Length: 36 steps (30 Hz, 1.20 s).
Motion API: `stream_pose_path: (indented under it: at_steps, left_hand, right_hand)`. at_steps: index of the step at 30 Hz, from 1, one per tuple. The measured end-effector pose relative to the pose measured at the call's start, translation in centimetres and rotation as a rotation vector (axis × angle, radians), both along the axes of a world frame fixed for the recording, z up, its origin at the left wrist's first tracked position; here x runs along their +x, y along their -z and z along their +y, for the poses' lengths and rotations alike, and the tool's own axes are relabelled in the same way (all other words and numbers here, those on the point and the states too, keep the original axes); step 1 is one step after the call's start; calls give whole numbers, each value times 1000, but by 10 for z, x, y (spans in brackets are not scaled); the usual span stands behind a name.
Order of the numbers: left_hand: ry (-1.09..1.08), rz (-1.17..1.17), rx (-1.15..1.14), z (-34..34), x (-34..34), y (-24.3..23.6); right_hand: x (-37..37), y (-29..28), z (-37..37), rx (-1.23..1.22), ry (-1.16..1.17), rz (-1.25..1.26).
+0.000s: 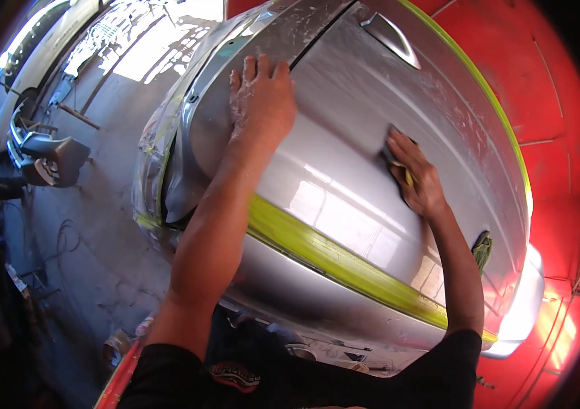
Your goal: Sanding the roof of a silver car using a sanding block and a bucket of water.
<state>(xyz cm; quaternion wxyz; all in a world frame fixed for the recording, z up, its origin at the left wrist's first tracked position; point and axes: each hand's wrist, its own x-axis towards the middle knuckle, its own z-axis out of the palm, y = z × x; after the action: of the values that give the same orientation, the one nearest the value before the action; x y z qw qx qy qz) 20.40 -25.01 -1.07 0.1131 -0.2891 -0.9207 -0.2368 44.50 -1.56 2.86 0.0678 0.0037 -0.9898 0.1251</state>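
A silver car body panel [344, 150] spreads out before me, smeared with pale wet residue. My left hand [263, 99] rests on its upper left part, fingers spread and holding nothing, with whitish residue on the skin. Farther right, my right hand [421, 178] presses a dark and yellow pad [409, 178] against the panel; its underside is hidden. Yellow-green masking tape [331, 255] runs along the panel's near edge. A door handle [395, 42] sits at the far side. To the right of my right forearm lies a crumpled green cloth [483, 251].
Clear plastic sheeting [150, 153] wraps the car's left end. On the left, a loose dark grey car part [62, 160] stands above the grey floor [106, 225], with a pale vehicle [38, 54] behind. A red surface [549, 136] borders the right side.
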Motion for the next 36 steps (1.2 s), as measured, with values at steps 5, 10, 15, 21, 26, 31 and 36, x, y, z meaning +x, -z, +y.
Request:
stream_pose_path:
  at_steps: [5, 10, 15, 21, 26, 31, 36]
  left_hand:
    - [10, 9, -21, -2, 6, -1]
    - [35, -20, -29, 8, 7, 4]
    - [10, -4, -52, -13, -4, 7]
    - [-1, 1, -72, -5, 3, 1]
    - [59, 6, -63, 8, 7, 0]
    - [47, 18, -113, -7, -9, 9]
    - [37, -20, -159, -4, -4, -1]
  right_hand:
    - [-48, 4, -15, 44, 43, 21]
    - [-181, 29, -27, 79, -116, 172]
    - [-99, 21, -26, 22, -7, 169]
    - [6, 6, 13, 62, 206, 62]
    - [-159, 26, -35, 131, 58, 181]
    - [-171, 45, -47, 118, 108, 208]
    - [35, 20, 44, 60, 565, 160]
